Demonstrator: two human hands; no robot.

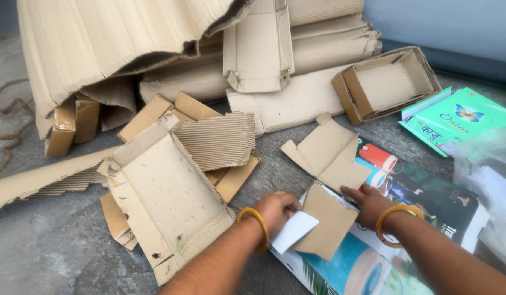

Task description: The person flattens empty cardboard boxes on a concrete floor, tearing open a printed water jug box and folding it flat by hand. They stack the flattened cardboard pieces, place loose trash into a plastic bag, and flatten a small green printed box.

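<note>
Down at the near edge: two forearms reaching in, an orange bangle on each wrist. Left hand (pixel 276 209) curled shut, pinching a small white card (pixel 294 230) by its upper edge, card slanting down toward the lower left. Right hand (pixel 369 203) laid flat, fingers stretched and pressing on a flattened printed carton (pixel 428 203), index fingertip touching the brown flap just beside it. Between both hands, a brown cardboard flap (pixel 328 218), plain side up, overlapping the white card's right corner. Joined above it, an unfolded brown carton piece (pixel 329 150) with its flaps spread out. All of it lying on a grey concrete floor (pixel 56 246).

Left of the hands, a big opened cardboard tray (pixel 168 199), inside facing up, low walls torn at the near corner. Behind that, a ribbed corrugated sheet (pixel 220 139) resting over more brown scraps. Farther back, a large heap of corrugated cardboard (pixel 105 38), sagging and frayed at the edges. Upper right, a shallow open cardboard box (pixel 387 82) tilted against the heap. Beside it, a green packet (pixel 455 117) bearing a butterfly picture, lying flat. Far right edge, crumpled clear plastic (pixel 490 164), touching the printed carton.
</note>
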